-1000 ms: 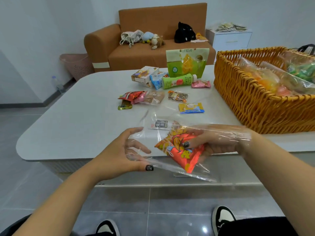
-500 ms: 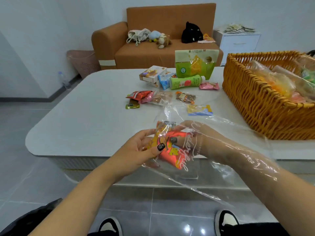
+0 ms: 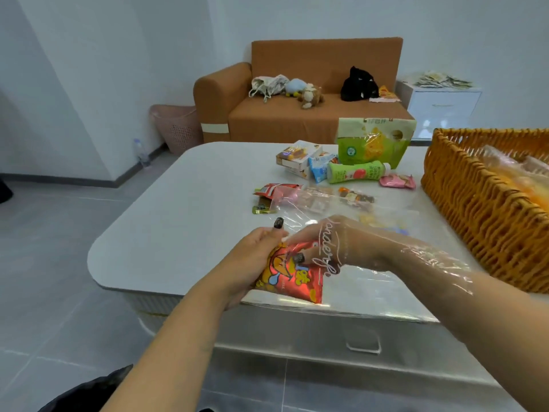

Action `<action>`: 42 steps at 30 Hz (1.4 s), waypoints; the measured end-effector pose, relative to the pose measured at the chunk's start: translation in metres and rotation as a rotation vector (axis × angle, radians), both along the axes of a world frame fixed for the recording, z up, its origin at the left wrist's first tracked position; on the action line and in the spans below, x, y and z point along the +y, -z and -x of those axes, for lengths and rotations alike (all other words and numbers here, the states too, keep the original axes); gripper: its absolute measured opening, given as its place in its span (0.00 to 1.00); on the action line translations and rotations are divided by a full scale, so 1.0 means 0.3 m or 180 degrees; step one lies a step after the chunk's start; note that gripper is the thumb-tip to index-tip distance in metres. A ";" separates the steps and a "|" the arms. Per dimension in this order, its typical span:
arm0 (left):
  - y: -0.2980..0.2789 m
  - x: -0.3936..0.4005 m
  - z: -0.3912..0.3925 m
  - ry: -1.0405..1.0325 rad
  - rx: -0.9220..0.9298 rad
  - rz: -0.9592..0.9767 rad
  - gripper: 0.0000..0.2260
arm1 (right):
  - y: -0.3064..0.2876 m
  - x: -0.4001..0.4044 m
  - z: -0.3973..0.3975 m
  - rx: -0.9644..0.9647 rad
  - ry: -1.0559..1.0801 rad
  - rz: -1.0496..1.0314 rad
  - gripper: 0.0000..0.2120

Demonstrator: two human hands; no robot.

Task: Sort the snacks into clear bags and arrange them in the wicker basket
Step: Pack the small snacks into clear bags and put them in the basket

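Clear bag (image 3: pixel 371 281) sleeves right hand (image 3: pixel 335 245), apparently gripping red snack packet (image 3: pixel 294 281).

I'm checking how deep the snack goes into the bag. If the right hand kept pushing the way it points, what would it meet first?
The right hand, inside the clear bag, points toward the left hand, which holds the red snack packet from outside. It would likely meet that hand first, though depth is unclear.

The wicker basket (image 3: pixel 475 209) runs off the right edge, so its far and right walls are cut away, and the bagged snacks inside it (image 3: pixel 523 171) are a blur behind plastic. The right hand (image 3: pixel 335 245) sits inside the clear bag (image 3: pixel 371 281) — its fingertips are hidden behind the red snack packet (image 3: pixel 292 281). Print on the small packets (image 3: pixel 315 194) farther off is too small to read.
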State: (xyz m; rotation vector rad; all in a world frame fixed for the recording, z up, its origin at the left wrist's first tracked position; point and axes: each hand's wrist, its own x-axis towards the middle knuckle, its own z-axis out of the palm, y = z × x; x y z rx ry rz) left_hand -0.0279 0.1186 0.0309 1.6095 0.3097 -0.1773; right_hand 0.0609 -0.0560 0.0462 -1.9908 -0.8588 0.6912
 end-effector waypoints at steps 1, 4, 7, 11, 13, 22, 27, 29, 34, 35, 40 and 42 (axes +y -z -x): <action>-0.003 0.014 -0.007 -0.0073 -0.0023 -0.0033 0.14 | -0.008 0.013 -0.021 -0.0042 -0.0123 0.0136 0.13; -0.004 0.049 -0.027 -0.0168 -0.0099 -0.0081 0.13 | -0.030 0.056 -0.060 0.0098 -0.0196 0.0087 0.15; 0.023 0.062 -0.045 -0.0122 -0.0054 -0.0226 0.13 | -0.018 0.110 -0.059 -0.0030 -0.0407 0.0320 0.12; 0.068 0.052 -0.072 -0.0144 0.0099 -0.0278 0.10 | 0.009 0.142 -0.069 -0.0283 -0.0484 0.0712 0.07; 0.067 0.062 -0.092 -0.0490 0.0047 -0.0073 0.10 | -0.007 0.137 -0.095 -0.0111 -0.0160 0.0521 0.10; 0.098 0.243 -0.184 -0.2198 -0.0039 0.0029 0.18 | -0.019 0.168 -0.371 -0.0034 0.1996 -0.0765 0.08; 0.087 0.296 -0.207 -0.2802 -0.0277 -0.0155 0.20 | 0.125 0.270 -0.558 -0.0823 0.2681 -0.0426 0.16; 0.078 0.316 -0.212 -0.3032 -0.0398 -0.0152 0.17 | 0.157 0.312 -0.598 -0.1115 0.2299 -0.0109 0.23; 0.058 0.347 -0.225 -0.3072 -0.0246 0.0253 0.14 | 0.235 0.421 -0.619 -0.1299 0.0986 0.0716 0.36; 0.052 0.349 -0.225 -0.3055 -0.0233 0.0336 0.13 | 0.246 0.437 -0.616 -0.1433 0.0868 0.0885 0.36; 0.042 0.340 -0.227 -0.2926 -0.0250 0.0536 0.11 | 0.300 0.470 -0.606 -0.2579 0.0901 0.1850 0.18; 0.040 0.340 -0.223 -0.2864 -0.0283 0.0520 0.10 | 0.277 0.452 -0.563 -0.2750 0.1076 0.1652 0.12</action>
